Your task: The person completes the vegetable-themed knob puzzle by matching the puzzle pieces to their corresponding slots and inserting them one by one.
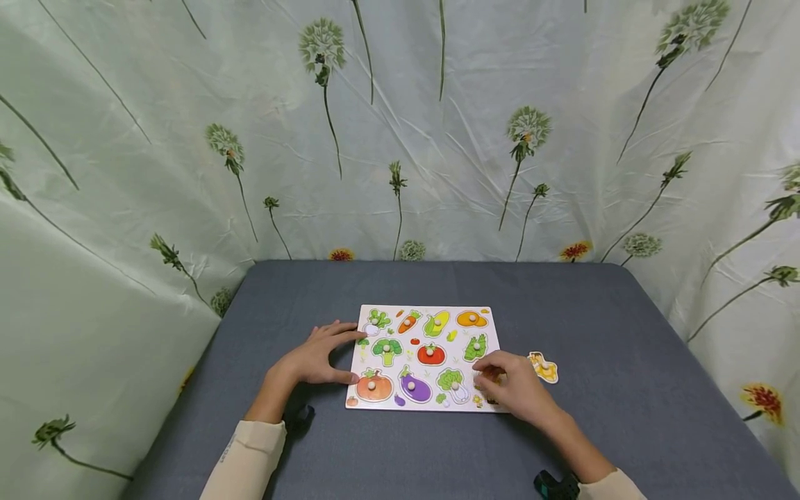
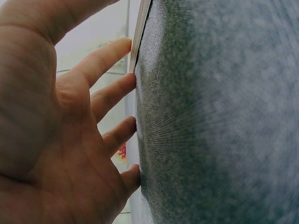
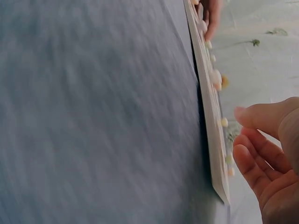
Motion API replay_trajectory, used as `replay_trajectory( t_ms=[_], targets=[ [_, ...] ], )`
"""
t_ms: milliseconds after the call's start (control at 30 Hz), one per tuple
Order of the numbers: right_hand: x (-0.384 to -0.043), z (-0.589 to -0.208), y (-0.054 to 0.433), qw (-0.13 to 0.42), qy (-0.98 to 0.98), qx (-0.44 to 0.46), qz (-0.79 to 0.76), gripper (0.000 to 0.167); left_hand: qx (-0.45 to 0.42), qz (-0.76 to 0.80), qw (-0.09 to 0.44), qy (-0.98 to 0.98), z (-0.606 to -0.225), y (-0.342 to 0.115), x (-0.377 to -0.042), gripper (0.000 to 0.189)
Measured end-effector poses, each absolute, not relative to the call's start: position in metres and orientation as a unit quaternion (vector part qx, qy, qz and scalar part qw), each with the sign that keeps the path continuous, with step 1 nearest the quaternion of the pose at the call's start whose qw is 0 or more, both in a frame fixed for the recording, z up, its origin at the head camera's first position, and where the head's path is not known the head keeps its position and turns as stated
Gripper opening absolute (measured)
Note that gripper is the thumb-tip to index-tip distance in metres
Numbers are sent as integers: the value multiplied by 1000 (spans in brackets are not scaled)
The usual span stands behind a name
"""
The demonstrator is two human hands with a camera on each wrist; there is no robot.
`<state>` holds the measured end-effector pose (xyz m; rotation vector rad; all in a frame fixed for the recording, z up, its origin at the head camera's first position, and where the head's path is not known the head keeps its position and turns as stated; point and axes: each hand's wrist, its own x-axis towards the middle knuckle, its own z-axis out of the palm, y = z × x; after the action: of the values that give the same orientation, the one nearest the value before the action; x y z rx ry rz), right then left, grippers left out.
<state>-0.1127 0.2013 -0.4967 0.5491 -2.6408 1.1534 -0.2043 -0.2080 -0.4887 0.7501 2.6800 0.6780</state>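
Note:
A white wooden vegetable puzzle board [image 1: 400, 408] lies on the table, with knobbed pieces such as a pumpkin [image 1: 373, 387], an eggplant [image 1: 415, 389] and a tomato [image 1: 431, 355] on it. At its left edge my left hand [image 1: 321, 353] spreads out, thumb and fingers touching the board. Above the lower right corner hovers my right hand [image 1: 515, 385], its fingers loosely bent. The right wrist view shows a gap between that thumb and the fingers [image 3: 245, 161], with nothing held. The brown spot under this hand is mostly hidden. Right of the board lies a loose yellow, ginger-like piece [image 1: 544, 367].
Dark grey cloth covers the table [image 1: 387, 458]. A fabric curtain [image 1: 437, 139] printed with dandelions hangs behind and at the sides. Black wrist devices, one a dark strap [image 1: 555, 486] at the right wrist, sit near both sleeves.

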Motion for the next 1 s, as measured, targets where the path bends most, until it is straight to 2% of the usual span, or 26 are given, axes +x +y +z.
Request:
replay_trajectory(
  t_ms=[500, 1000],
  targets=[
    [-115, -481, 255, 172, -927, 139, 303, 18, 256, 233, 141, 928, -490, -208, -205, 87],
    [-109, -481, 295, 187, -940, 97, 270, 16, 258, 233, 137, 928, -491, -209, -206, 87]
  ],
)
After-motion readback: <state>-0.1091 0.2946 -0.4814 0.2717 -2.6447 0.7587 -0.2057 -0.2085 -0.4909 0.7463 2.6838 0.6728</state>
